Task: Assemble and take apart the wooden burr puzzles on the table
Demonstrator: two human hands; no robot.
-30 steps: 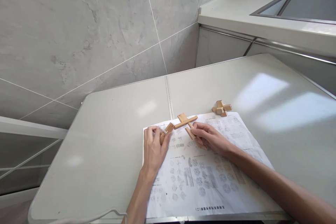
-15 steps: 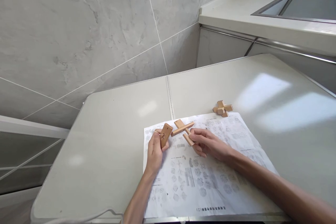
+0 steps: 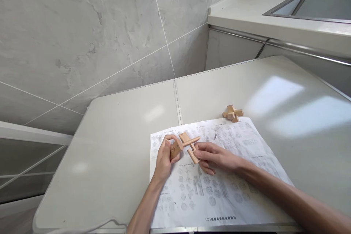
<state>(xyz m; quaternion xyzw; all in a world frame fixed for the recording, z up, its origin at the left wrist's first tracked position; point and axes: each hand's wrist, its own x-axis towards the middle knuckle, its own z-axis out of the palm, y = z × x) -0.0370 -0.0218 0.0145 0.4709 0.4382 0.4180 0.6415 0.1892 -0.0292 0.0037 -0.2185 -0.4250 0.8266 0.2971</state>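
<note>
My left hand (image 3: pixel 164 157) grips a flat wooden puzzle piece (image 3: pixel 176 148) between thumb and fingers. In my right hand (image 3: pixel 210 156) are several interlocked wooden pieces (image 3: pixel 193 155), with a long bar crossing them and flat blocks on either side. The left piece meets the near end of that bar; whether the two are joined I cannot tell. Both hands are over a printed instruction sheet (image 3: pixel 203 204) covered with small diagrams. At the sheet's far edge rests an assembled cross-shaped wooden puzzle (image 3: pixel 232 113), touched by neither hand.
The pale table (image 3: pixel 109 161) has a seam down its middle and stands against a grey tiled wall (image 3: pixel 82 36). A counter (image 3: pixel 241 14) with a sink (image 3: pixel 315 3) is at the upper right. A pale cord (image 3: pixel 109 221) lies along the front left edge.
The left piece has turned and come up against the bar of the right-hand assembly. My right hand has moved slightly down, tilting its pieces. The cross-shaped puzzle has stayed put.
</note>
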